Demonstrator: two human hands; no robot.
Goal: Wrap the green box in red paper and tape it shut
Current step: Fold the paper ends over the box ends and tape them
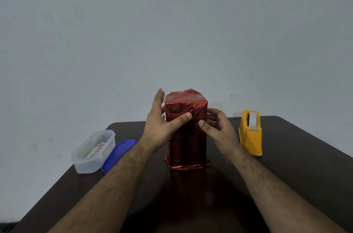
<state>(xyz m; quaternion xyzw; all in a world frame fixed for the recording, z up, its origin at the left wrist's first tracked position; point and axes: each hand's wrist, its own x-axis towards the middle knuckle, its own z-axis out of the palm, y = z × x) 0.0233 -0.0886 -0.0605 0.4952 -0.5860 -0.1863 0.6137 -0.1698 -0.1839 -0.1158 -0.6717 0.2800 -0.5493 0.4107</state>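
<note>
one wrapped box [186, 129], two hands [162, 120], one dispenser [250, 135]

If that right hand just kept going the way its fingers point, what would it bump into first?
The right hand points left toward the red wrapped box standing on the table. It would meet the box's right side almost at once; its fingertips already look to be touching it, though depth is hard to judge.

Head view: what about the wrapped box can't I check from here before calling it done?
- Wrapped box, far and side faces: turned away from the head view, so seams and tape there are hidden.
- Its underside: rests on the table; only crumpled paper shows at the base.
- Upper left side: covered by the left hand.
- Right hand: its fingers meet the box edge; contact unclear.
- Clear tub contents: too blurred.
</note>
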